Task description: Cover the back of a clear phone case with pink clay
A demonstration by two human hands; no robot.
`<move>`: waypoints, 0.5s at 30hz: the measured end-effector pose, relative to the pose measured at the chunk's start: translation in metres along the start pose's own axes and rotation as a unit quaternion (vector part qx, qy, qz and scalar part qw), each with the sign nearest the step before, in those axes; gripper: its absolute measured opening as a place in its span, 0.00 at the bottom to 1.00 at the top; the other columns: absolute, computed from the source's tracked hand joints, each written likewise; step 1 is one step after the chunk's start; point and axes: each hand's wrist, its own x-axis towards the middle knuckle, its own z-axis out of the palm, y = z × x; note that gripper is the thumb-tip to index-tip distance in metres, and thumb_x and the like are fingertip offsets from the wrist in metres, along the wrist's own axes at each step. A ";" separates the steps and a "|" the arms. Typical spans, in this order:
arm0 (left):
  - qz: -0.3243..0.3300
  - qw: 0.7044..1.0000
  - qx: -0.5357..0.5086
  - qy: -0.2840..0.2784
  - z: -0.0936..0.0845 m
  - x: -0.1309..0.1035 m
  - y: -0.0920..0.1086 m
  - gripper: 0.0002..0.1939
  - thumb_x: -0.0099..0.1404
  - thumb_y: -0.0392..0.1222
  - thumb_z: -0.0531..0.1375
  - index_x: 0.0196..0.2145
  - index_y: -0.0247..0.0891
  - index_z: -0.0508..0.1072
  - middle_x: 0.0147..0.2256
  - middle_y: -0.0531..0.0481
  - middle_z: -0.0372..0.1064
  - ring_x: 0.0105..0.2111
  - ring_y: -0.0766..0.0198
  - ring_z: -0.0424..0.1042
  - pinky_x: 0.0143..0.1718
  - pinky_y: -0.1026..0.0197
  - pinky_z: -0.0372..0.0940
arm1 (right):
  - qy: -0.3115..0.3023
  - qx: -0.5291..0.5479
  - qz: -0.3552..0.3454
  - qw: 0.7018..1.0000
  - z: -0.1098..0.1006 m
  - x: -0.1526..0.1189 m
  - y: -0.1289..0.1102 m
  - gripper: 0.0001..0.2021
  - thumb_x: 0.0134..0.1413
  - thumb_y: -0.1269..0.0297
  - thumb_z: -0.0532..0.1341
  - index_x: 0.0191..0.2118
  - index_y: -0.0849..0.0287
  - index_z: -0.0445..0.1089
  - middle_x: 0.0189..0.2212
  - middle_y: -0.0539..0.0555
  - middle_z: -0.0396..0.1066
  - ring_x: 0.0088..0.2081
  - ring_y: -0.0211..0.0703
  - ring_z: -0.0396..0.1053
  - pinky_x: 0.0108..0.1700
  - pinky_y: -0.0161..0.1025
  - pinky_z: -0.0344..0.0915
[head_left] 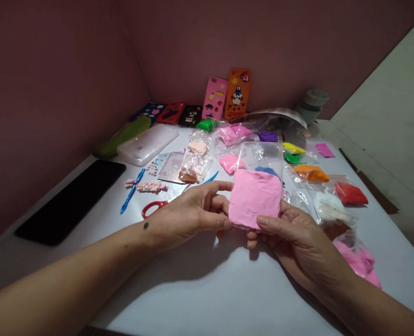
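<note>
1. At the left, a long, flat black slab (70, 203) with round corners lies on the smooth white desk (193, 294).
2. Farther back there is a long, soft-looking green thing (125, 136) with a rounded end. Right beside it is a milky plastic case (149, 143), smooth and shiny.
3. Nearer, a thin blue stick (133, 191) lies across a bumpy pink and white strip (151, 186). Close by is the round red handle of some scissors (154, 208), partly hidden by the left arm.
4. The left hand (193, 207) holds on to the left side of the clear case (259, 151) with its thumb and fingers.
5. Far away, a pink phone case (214, 98) and an orange phone case (238, 93) stand up by the wall (179, 42). Both have little pictures on them.
6. In the middle, pink clay (256, 196) covers the near part of the clear case, up above the desk. It is a flat square with soft corners and a wavy, dented top.
7. The right hand (301, 238) grips the near right corner, thumb on the clay, fingers behind.
8. Farther right, orange clay (312, 173) and red clay (351, 193) sit in thin, crinkly plastic.
9. Near the right wrist is a lumpy pink blob (359, 261) in a thin bag.
</note>
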 end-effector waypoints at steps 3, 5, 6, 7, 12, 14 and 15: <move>-0.004 1.000 -0.006 0.005 0.000 -0.001 0.001 0.30 0.58 0.29 0.61 0.58 0.40 0.61 0.32 0.51 0.70 0.28 0.67 0.66 0.31 0.62 0.59 | 0.003 0.001 0.002 1.000 0.000 0.001 0.000 0.09 0.46 0.67 0.67 0.36 0.61 0.74 0.27 0.54 0.74 0.25 0.39 0.68 0.29 0.36 0.66; -0.013 1.000 -0.020 -0.001 0.002 -0.001 0.003 0.30 0.57 0.30 0.63 0.57 0.40 0.63 0.31 0.52 0.70 0.28 0.67 0.66 0.31 0.63 0.60 | -0.001 0.003 0.000 1.000 0.001 0.000 0.000 0.10 0.45 0.67 0.67 0.37 0.60 0.74 0.27 0.54 0.74 0.26 0.39 0.68 0.29 0.37 0.67; -0.015 0.999 -0.029 -0.006 0.002 -0.001 0.003 0.30 0.56 0.30 0.64 0.55 0.39 0.64 0.32 0.51 0.69 0.29 0.67 0.66 0.32 0.62 0.61 | -0.006 0.002 -0.003 1.000 0.001 0.000 0.000 0.10 0.46 0.67 0.67 0.37 0.60 0.74 0.28 0.54 0.74 0.26 0.40 0.68 0.30 0.37 0.67; -0.016 0.999 -0.037 -0.008 0.003 -0.001 0.004 0.28 0.55 0.30 0.64 0.54 0.37 0.66 0.32 0.50 0.69 0.30 0.65 0.67 0.32 0.62 0.61 | -0.012 0.002 -0.006 1.000 0.001 0.000 0.000 0.10 0.46 0.67 0.67 0.37 0.60 0.74 0.29 0.54 0.74 0.26 0.40 0.68 0.30 0.37 0.67; 0.012 0.999 -0.048 0.009 0.002 0.000 0.003 0.14 0.58 0.31 0.61 0.43 0.32 0.73 0.34 0.46 0.70 0.32 0.65 0.68 0.32 0.63 0.62 | -0.015 0.010 0.000 1.000 0.001 -0.001 0.000 0.09 0.44 0.67 0.69 0.35 0.61 0.75 0.26 0.54 0.74 0.26 0.39 0.68 0.30 0.37 0.67; 0.024 0.998 -0.055 -0.001 0.000 0.001 0.002 0.12 0.59 0.32 0.60 0.42 0.33 0.74 0.34 0.47 0.70 0.30 0.67 0.67 0.32 0.64 0.62 | -0.013 0.015 0.006 1.000 0.001 -0.001 0.000 0.10 0.44 0.67 0.69 0.36 0.61 0.75 0.27 0.54 0.74 0.25 0.38 0.68 0.30 0.36 0.66; 0.026 0.998 -0.057 -0.006 -0.001 0.001 0.001 0.13 0.59 0.32 0.60 0.42 0.33 0.75 0.34 0.47 0.70 0.30 0.67 0.67 0.32 0.64 0.62 | -0.016 0.017 0.007 1.000 0.001 -0.001 -0.001 0.10 0.44 0.68 0.69 0.36 0.62 0.75 0.27 0.55 0.75 0.25 0.38 0.67 0.30 0.36 0.66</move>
